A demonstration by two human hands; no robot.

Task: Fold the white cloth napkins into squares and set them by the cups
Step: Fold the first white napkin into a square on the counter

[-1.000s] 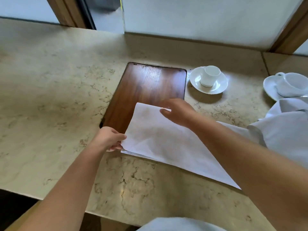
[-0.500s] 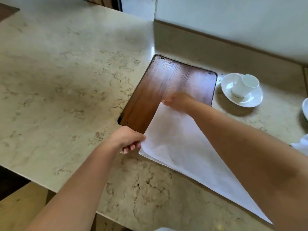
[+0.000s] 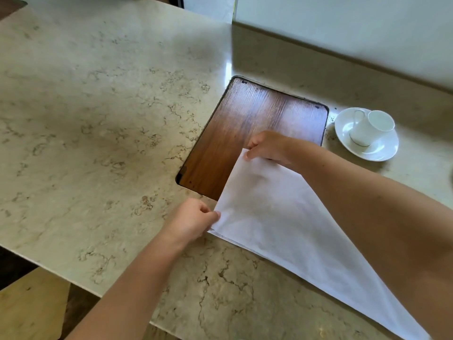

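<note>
Napkin (image 3: 282, 217) corners pinched — left grip (image 3: 193, 222), right grip (image 3: 264, 147); cup (image 3: 372, 127) sits in saucer (image 3: 382, 150).

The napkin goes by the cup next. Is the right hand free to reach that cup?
Probably not yet: the right hand is pinching the napkin. The path to the cup looks clear.

The surface (image 3: 103, 123) is polished beige stone, veined and faintly glossy. Set into it, a wood panel (image 3: 247, 133) shows dark, grained, satin varnish. The napkin (image 3: 282, 217) is white matt cloth, smooth. The cup (image 3: 372, 127) and saucer (image 3: 382, 150) gleam like glazed white porcelain.
</note>
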